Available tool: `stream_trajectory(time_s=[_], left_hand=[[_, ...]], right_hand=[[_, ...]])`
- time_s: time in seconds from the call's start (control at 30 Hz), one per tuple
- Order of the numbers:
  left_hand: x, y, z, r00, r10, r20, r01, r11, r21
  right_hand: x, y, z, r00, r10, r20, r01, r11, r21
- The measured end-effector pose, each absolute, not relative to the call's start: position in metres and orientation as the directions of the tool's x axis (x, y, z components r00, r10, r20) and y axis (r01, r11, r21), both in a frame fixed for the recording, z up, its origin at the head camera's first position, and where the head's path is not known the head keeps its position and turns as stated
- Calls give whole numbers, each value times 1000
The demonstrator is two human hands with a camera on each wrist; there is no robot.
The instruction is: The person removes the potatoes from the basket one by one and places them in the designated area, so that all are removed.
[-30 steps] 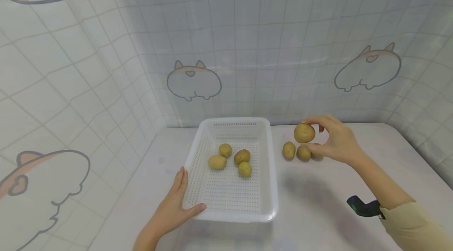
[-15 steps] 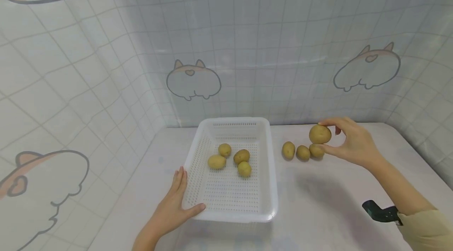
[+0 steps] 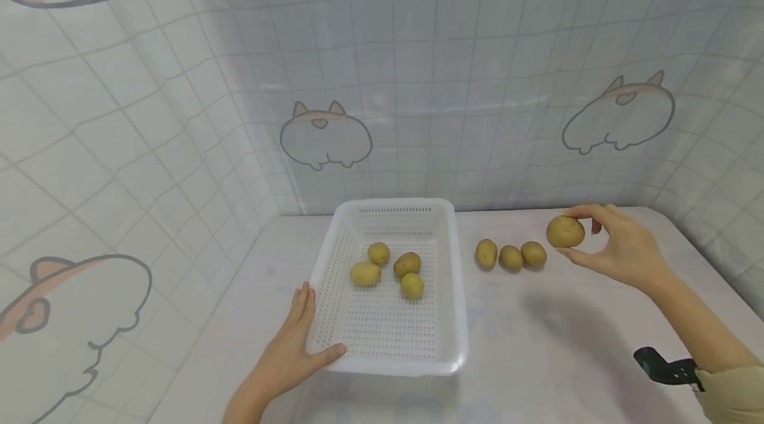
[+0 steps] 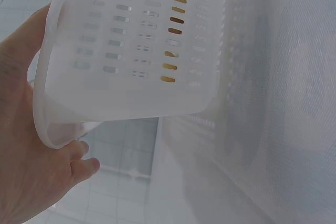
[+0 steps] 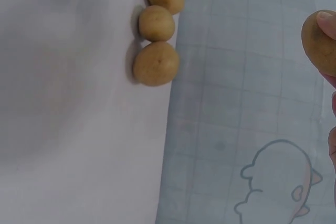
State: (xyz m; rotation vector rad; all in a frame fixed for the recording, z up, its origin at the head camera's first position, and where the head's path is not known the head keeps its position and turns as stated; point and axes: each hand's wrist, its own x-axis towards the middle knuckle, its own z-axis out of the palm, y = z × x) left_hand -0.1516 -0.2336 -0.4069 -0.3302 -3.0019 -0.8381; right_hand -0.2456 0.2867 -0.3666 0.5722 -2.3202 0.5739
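My right hand [image 3: 623, 248] pinches a potato [image 3: 565, 231] between thumb and fingers, raised over the back right of the table. In the right wrist view that potato [image 5: 319, 43] shows at the right edge, partly cut off. Three more potatoes [image 3: 510, 258] lie in a row on the table, left of this hand. My left hand [image 3: 286, 351] rests at the near left corner of a white perforated basket [image 3: 388, 367], its thumb over the rim and its fingers straight along the outer side. Inside the basket lie several potatoes [image 3: 365, 273], grouped near the middle.
The white table [image 3: 525, 357] runs back to a curtain [image 3: 465, 112] with a grid pattern and cartoon animals, which also hangs at both sides. A dark strap piece [image 3: 662, 367] sticks out from the right wrist by the beige sleeve [image 3: 731, 394].
My right hand has moved right with the potato, away from the basket and past the three potatoes on the table. The left hand and basket have stayed in place.
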Motion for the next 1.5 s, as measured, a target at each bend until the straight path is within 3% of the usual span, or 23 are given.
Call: stream_trajectory(time_s=[0.4, 0.87, 1.5], left_hand=[[-151, -233, -409, -978, 197, 69, 205, 840, 503], [-151, -233, -408, -977, 201, 67, 207, 836, 508], [-151, -234, -408, -978, 200, 54, 199, 834, 514]], right_hand=[[-246, 310, -376, -707, -212, 675, -494, 831, -256], [-249, 328, -393, -783, -187, 594, -424, 859, -289], [-255, 329, -416, -855, -163, 493, -361, 869, -339]])
